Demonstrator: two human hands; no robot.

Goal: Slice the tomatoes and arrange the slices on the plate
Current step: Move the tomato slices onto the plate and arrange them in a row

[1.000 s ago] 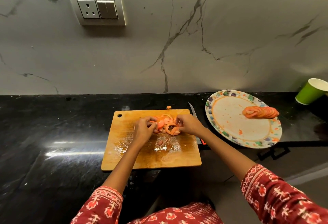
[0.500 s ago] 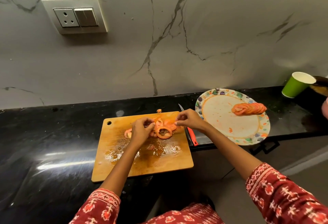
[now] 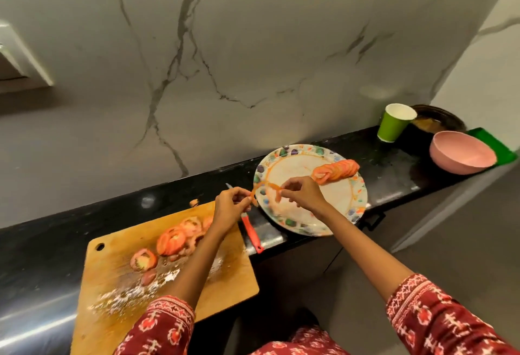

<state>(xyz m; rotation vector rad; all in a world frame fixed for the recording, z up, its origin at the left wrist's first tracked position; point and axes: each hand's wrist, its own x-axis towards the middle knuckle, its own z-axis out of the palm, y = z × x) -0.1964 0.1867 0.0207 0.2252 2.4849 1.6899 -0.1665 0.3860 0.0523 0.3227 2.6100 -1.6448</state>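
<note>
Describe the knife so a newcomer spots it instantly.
Start at the black counter. Between the wooden cutting board and the patterned plate, the knife lies flat. It is the only thing there with a thin red handle, its blade partly hidden behind the left hand.

Wooden board [image 3: 112, 278], red knife handle [image 3: 251, 232], green cup [image 3: 392, 126], pink bowl [image 3: 461, 156].

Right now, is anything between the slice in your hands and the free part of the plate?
Nothing visible blocks it. Both the left hand and right hand pinch a tomato slice at the plate near rim. The stacked slices lie at the far side; the knife lies beside the plate on the counter.
</note>
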